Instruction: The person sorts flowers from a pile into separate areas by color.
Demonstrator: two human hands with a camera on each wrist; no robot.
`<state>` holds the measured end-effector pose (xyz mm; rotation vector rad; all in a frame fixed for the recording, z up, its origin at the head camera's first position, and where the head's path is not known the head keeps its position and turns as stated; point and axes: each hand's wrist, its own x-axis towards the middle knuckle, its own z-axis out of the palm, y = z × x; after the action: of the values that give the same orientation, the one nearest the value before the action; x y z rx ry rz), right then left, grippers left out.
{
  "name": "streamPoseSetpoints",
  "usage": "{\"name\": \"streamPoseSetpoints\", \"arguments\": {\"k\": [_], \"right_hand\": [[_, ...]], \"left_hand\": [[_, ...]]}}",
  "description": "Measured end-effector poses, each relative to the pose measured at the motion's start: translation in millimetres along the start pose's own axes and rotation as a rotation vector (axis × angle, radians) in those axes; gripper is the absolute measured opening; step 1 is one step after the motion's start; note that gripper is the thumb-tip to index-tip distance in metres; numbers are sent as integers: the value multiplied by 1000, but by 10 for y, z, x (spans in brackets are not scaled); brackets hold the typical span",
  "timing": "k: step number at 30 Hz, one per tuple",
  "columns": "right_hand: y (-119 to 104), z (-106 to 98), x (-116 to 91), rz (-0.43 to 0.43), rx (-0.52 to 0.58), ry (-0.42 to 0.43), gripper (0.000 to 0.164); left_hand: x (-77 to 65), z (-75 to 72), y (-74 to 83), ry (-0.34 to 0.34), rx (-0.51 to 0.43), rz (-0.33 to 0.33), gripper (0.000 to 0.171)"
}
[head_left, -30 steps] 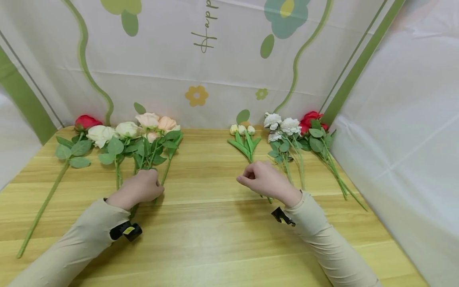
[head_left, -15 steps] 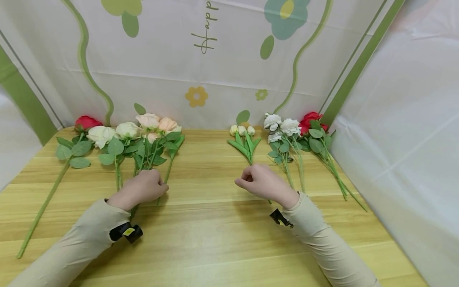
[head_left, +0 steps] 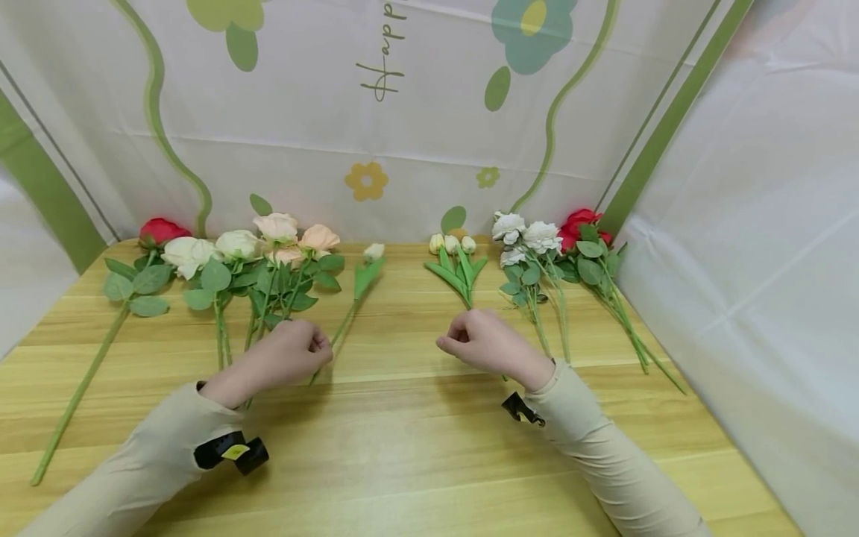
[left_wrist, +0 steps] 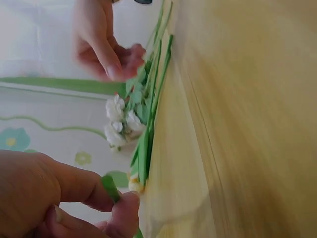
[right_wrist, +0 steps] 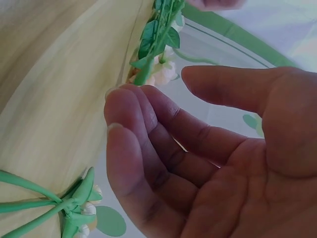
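Note:
My left hand (head_left: 282, 354) pinches the green stem (left_wrist: 110, 188) of a single white tulip (head_left: 365, 277) between thumb and fingers. The tulip slants away toward the back of the table, its bloom to the right of the peach roses (head_left: 318, 238). Over the lower stems of the pale yellow tulips (head_left: 463, 274) hovers my right hand (head_left: 495, 343). In the right wrist view its fingers are loosely bent, the thumb stands apart, and nothing is held. The tulip bunch lies below and beyond that hand, partly covered by it in the head view.
At the left lie a red rose (head_left: 161, 231) with a long stem and white roses (head_left: 191, 255). White flowers (head_left: 542, 237) and red roses (head_left: 582, 227) lie at the right. A printed cloth (head_left: 288, 97) rises behind the wooden table (head_left: 376, 447).
My left hand has moved right, drawing the white tulip away from the peach roses, so its bloom now shows separately. The right hand has shifted only slightly left.

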<state>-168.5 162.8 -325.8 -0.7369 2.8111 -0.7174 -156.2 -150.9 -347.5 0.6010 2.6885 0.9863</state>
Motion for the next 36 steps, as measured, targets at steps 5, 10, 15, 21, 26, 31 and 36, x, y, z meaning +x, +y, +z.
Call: {"name": "streamPoseSetpoints", "arguments": {"k": [5, 10, 15, 21, 26, 31, 36], "right_hand": [[12, 29, 8, -15, 5, -8, 25], [8, 55, 5, -9, 11, -5, 25], [-30, 86, 0, 4, 82, -17, 24], [-79, 119, 4, -7, 285, -36, 25], [-149, 138, -7, -28, 469, -9, 26], [-247, 145, -44, -41, 596, 38, 27], [-329, 147, -91, -58, 688, 70, 25]], "left_hand": [[-50, 63, 110, -22, -35, 47, 16], [-81, 152, 214, 1, -50, 92, 11], [-90, 254, 287, 66, -54, 152, 7], [-109, 328, 372, 126, -129, 206, 5], [-115, 374, 411, 176, -187, 257, 4], [-119, 423, 440, 225, -248, 341, 4], [-125, 465, 460, 237, -286, 416, 2]]}}
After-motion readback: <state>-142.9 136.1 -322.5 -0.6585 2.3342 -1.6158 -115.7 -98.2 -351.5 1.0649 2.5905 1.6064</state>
